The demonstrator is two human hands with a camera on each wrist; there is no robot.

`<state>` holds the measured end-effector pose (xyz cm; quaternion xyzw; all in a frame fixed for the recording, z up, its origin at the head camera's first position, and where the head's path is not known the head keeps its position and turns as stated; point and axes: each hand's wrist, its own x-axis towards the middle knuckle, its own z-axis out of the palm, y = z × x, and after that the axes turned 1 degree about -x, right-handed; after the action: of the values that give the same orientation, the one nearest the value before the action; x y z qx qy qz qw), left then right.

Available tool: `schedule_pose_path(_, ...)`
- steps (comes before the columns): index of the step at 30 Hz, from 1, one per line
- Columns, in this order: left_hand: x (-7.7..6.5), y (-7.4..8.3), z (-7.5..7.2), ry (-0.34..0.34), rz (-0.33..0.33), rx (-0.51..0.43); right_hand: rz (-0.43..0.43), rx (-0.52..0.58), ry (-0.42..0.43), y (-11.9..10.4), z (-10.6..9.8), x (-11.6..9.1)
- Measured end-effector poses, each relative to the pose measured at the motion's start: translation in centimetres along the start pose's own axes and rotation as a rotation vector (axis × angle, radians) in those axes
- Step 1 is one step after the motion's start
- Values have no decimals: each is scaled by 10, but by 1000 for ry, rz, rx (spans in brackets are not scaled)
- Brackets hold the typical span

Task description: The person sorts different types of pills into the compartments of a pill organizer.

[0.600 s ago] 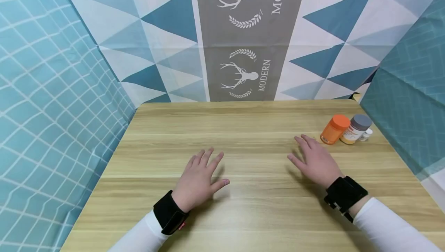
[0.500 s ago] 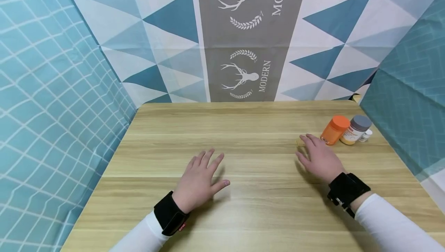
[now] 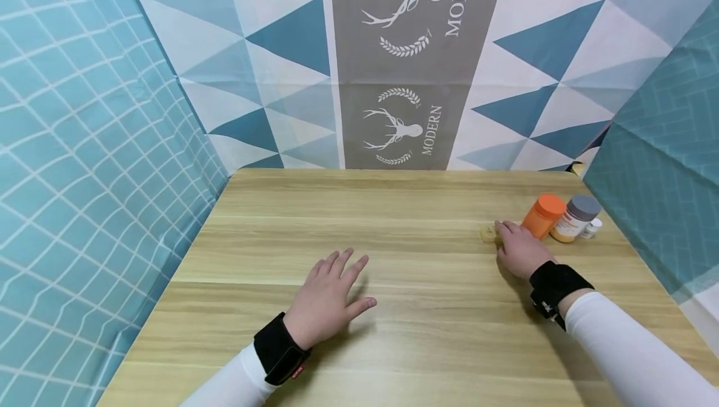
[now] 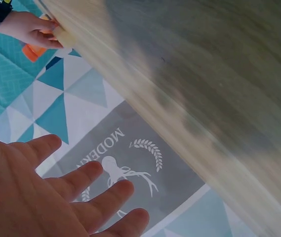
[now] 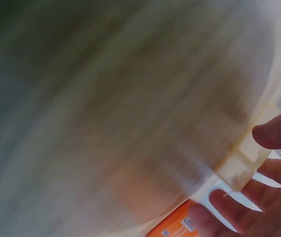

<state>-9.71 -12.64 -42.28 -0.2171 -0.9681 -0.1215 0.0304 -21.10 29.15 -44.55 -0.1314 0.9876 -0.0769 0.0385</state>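
Observation:
My right hand [image 3: 522,251] is at a small yellowish translucent pill box [image 3: 487,234] on the wooden table, right of the middle. In the right wrist view the thumb lies over one side of the pill box [image 5: 239,170] and curled fingers sit on its other side, so the hand pinches it; part of it is hidden by the hand. Just behind the fingers stands an orange bottle [image 3: 542,216] with an orange lid. My left hand [image 3: 322,301] hovers above the table with its fingers spread and holds nothing.
Beside the orange bottle stand a grey-lidded bottle with a white label [image 3: 575,218] and a tiny white bottle [image 3: 591,228]. The wooden table [image 3: 348,207] ends at a patterned cloth [image 3: 399,63] at the back. Blue cloths hang at both sides.
My right hand has moved right and down onto the pill box, its fingers drawing in from a spread pose. The left hand has stayed much the same. The head view has tilted slightly.

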Motion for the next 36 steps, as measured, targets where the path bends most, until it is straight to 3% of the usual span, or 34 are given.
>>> schedule_pose_path(8, 4, 3, -1, -15, 9, -21, -60, 71, 10, -9, -4, -2)
schedule_pose_path(14, 16, 7, 5, -67, 7, -66, -156, 136, 42, -34, -2, -7)
schedule_pose_path(23, 51, 19, 15, -105, -18, -151, -236, 141, 78, -88, 7, 1)
schedule_pose_path(30, 79, 28, 17, -144, -1, -157, -233, 213, 79, -130, 15, 9)
schedule_pose_path(36, 93, 37, 20, -161, -1, -129, -264, 269, 80, -154, 17, 9)
